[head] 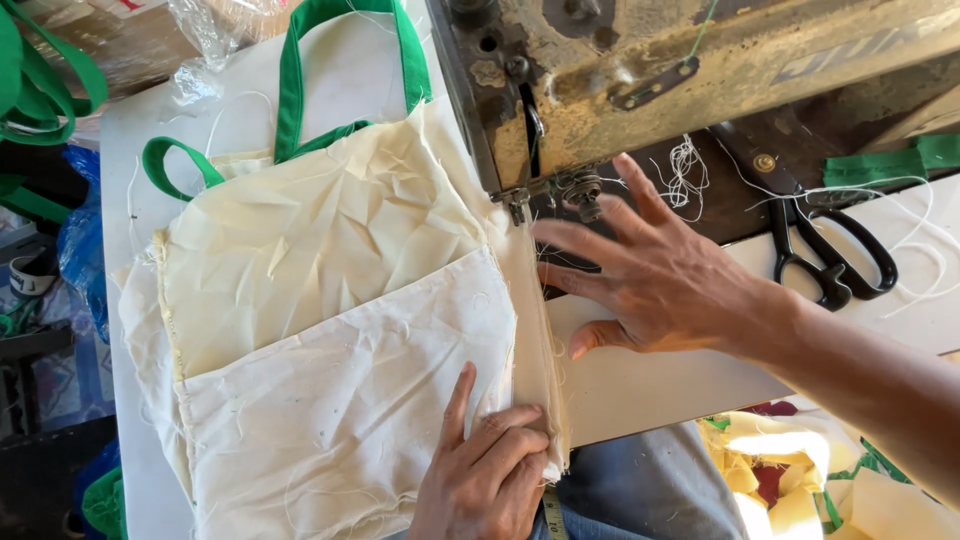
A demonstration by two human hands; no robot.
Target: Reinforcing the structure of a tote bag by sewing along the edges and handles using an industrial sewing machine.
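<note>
Far left of the frame there's a blue plastic bag [78, 240] and loose green straps [40, 85], partly cut off by the edge. The cream cloth bag [320, 330] with green handles [300, 70] lies flat on the white worktop [125, 180], filling the middle-left. The left hand [487, 470] sits at the bottom centre, fingers curled and pressing down on the bag's folded right edge, thumb stretched out flat on the cloth; its wrist is cut off by the bottom of the frame. The right hand [650, 275] is open, fingers spread, tips touching the bag's edge just below the sewing machine [690, 70] foot. It grips nothing. The needle area is dark and hard to make out. Black scissors [825, 245] lie to the right, and yellow fabric scraps [800, 480] are at the lower right.
</note>
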